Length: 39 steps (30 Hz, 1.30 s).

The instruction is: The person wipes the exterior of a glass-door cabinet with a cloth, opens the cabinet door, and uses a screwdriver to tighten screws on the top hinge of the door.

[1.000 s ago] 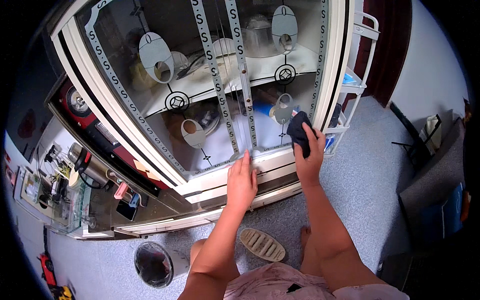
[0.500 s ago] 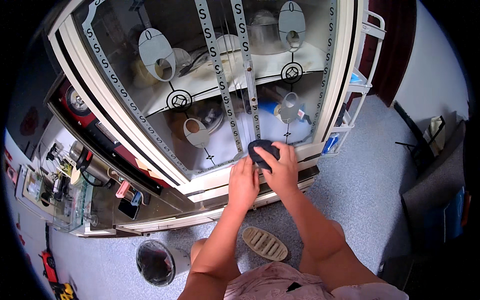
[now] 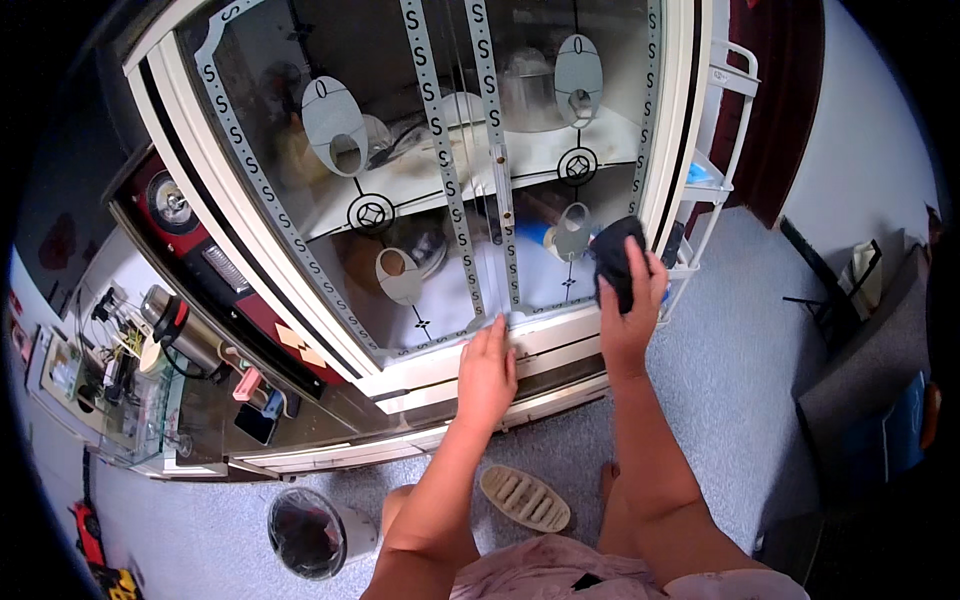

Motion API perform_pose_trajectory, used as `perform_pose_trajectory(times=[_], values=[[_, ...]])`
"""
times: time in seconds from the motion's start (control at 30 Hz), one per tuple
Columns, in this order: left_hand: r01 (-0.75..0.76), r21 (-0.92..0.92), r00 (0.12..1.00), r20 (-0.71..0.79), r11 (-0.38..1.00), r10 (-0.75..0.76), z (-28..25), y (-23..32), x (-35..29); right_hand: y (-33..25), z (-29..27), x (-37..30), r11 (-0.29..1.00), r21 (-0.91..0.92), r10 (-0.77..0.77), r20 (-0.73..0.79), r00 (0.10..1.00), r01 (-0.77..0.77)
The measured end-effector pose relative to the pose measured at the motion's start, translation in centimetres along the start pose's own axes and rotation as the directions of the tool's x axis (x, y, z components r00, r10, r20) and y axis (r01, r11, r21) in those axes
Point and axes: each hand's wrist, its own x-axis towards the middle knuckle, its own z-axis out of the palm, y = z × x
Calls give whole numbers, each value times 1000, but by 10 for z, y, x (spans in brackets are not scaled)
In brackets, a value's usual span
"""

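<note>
1. Right hand, clenched on the dark cloth, has swept back toward 3 o'clock across the glass door.
2. Left hand stays flat, released, on the cabinet's lower rail.
3. Wiping continues.

The tall white-framed cabinet has glossy, smooth glass doors with matt frosted patterns. A dark, soft matt cloth sits bunched against the glass at right. The grey floor looks speckled and matt. At near left, a round bin holds a shiny black plastic liner.
</note>
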Motion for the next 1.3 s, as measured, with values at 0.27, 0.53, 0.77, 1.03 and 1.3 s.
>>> perform_pose_trajectory(times=[0.27,0.53,0.77,1.03,1.3], values=[[-36,34,998,52,999,34,-3,2,-3,-15,25,-6,975,-190,-91,127,988,114],[-55,5,998,13,998,55,2,-3,-5,-24,36,-47,977,-91,-154,337,929,195],[-32,18,999,-30,999,33,7,1,-4,-16,23,-60,987,-74,-88,490,867,142],[-50,66,998,-21,997,51,9,-3,-4,3,7,-35,988,-139,-42,127,991,60],[-69,71,997,-10,995,70,6,-5,-2,30,22,-31,991,-113,70,-7,998,-71]])
